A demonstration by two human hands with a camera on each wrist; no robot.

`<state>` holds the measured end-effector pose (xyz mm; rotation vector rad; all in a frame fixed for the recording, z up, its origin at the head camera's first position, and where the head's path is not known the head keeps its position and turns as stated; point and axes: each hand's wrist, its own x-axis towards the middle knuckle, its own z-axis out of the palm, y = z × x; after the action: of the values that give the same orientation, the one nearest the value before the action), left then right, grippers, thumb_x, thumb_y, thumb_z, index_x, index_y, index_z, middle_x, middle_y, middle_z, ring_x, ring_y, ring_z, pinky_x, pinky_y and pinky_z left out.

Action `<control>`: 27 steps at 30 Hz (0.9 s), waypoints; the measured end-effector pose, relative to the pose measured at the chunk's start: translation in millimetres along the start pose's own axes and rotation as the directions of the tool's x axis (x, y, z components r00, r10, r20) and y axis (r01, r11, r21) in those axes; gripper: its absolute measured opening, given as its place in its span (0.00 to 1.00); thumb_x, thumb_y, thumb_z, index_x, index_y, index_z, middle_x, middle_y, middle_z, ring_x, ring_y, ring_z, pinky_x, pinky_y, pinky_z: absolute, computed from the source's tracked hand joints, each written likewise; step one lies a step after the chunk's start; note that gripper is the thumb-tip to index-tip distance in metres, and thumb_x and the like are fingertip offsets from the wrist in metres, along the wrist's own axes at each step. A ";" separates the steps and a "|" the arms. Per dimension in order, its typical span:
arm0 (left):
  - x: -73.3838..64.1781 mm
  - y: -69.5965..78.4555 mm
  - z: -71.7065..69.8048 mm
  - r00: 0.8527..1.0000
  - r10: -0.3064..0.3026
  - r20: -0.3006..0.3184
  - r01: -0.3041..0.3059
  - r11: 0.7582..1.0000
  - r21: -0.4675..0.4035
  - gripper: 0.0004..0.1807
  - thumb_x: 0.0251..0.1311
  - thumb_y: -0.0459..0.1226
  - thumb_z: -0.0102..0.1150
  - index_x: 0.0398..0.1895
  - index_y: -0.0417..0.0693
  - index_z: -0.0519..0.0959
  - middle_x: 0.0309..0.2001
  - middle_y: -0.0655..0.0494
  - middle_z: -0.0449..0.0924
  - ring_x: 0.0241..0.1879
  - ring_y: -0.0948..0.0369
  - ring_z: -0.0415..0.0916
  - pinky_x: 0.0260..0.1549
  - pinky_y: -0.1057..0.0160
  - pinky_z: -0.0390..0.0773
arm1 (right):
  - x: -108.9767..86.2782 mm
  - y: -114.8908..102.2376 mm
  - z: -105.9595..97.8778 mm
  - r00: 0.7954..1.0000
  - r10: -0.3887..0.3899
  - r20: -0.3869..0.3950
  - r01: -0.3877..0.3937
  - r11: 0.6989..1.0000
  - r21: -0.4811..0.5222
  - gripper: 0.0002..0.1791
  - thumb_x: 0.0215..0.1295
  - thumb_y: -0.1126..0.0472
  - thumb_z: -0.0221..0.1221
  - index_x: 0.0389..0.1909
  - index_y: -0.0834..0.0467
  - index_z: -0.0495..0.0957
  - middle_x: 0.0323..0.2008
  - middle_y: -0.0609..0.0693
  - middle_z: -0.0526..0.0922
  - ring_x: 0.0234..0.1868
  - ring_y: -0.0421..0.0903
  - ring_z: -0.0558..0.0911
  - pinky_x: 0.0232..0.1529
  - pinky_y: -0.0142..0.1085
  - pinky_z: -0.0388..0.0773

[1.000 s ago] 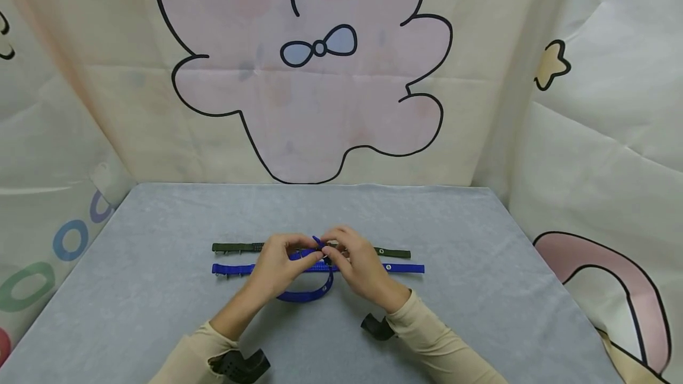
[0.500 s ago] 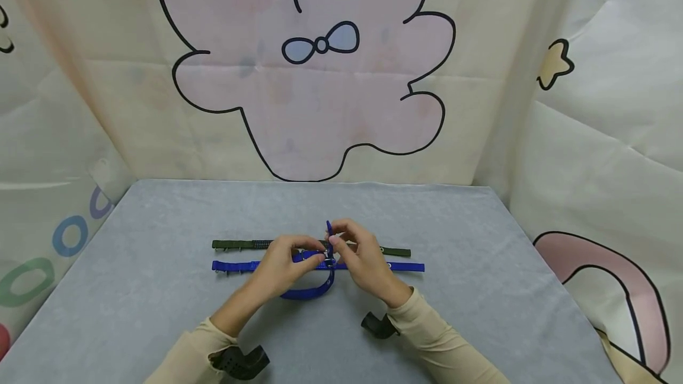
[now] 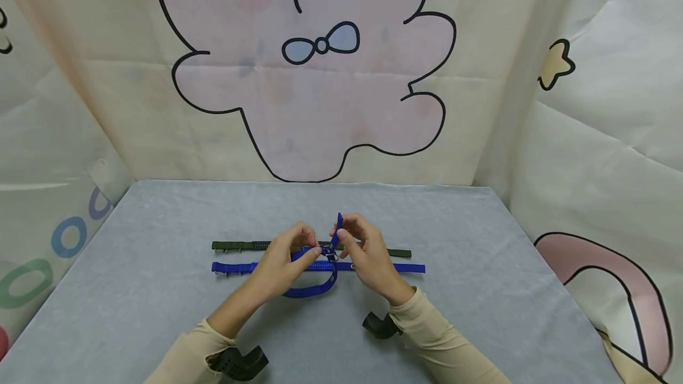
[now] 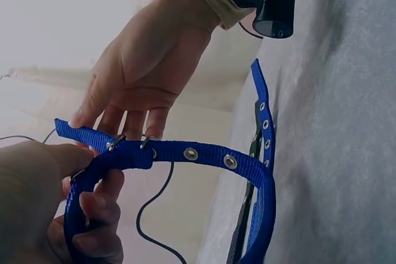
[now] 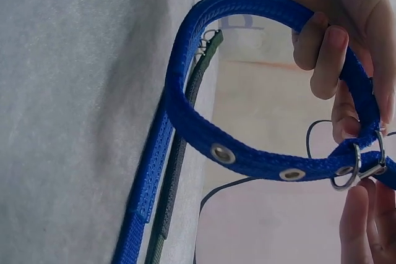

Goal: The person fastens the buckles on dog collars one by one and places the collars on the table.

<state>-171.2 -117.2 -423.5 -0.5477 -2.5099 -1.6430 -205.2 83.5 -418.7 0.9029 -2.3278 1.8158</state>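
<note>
A blue pet collar [image 3: 310, 293] is bent into a loop above the table, its metal eyelets plain in both wrist views. My left hand [image 3: 285, 256] grips it beside the buckle [image 4: 114, 143], fingers curled round the band [image 4: 74, 214]. On the other side, my right hand [image 3: 370, 253] pinches the strap's free tail [image 3: 337, 230], which comes through the buckle and points up and away. In the right wrist view a metal ring [image 5: 354, 168] hangs by the buckle, close above the right fingertips [image 5: 356, 208].
Behind the hands, a second blue collar [image 3: 411, 268] and a dark green collar [image 3: 400, 253] lie flat and parallel on the grey cloth-covered table [image 3: 176, 313]. A printed curtain [image 3: 480, 105] stands at the table's back edge. Black wrist cameras [image 3: 240, 363] sit on both forearms.
The right hand has moved up and to the right, drawing more of the tail out past the buckle. The left hand stays near the buckle, its fingers raised slightly.
</note>
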 end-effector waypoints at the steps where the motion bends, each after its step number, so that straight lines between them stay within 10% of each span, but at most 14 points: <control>1: 0.0 -0.1 0.0 1.000 0.008 0.011 -0.008 1.000 0.001 0.03 0.71 0.37 0.59 0.40 0.50 0.75 0.41 0.55 0.81 0.46 0.58 0.79 0.51 0.50 0.77 | -0.2 0.0 -0.1 1.000 -0.002 -0.004 0.002 1.000 0.004 0.09 0.79 0.64 0.49 0.52 0.63 0.74 0.45 0.62 0.81 0.38 0.38 0.80 0.32 0.40 0.84; 12: -0.1 0.4 -1.3 0.995 0.059 0.079 -0.060 0.998 0.008 0.10 0.76 0.39 0.51 0.48 0.51 0.83 0.49 0.55 0.85 0.52 0.58 0.80 0.51 0.59 0.78 | 0.5 -0.5 -4.0 1.000 0.029 0.000 -0.029 0.997 0.065 0.11 0.80 0.62 0.49 0.53 0.64 0.73 0.46 0.64 0.81 0.40 0.38 0.81 0.33 0.38 0.84; 27: 0.1 1.7 -0.3 0.988 0.124 0.090 -0.125 0.992 -0.003 0.15 0.78 0.37 0.48 0.60 0.50 0.78 0.59 0.52 0.82 0.60 0.52 0.78 0.58 0.48 0.77 | 2.5 -4.0 -5.7 0.994 0.095 -0.056 -0.083 0.980 0.181 0.11 0.80 0.63 0.47 0.53 0.66 0.71 0.48 0.69 0.80 0.42 0.39 0.83 0.34 0.38 0.84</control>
<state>-170.8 -116.8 -421.8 -0.7780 -2.4817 -1.6043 -207.1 87.1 -412.5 0.7559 -2.2296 2.0840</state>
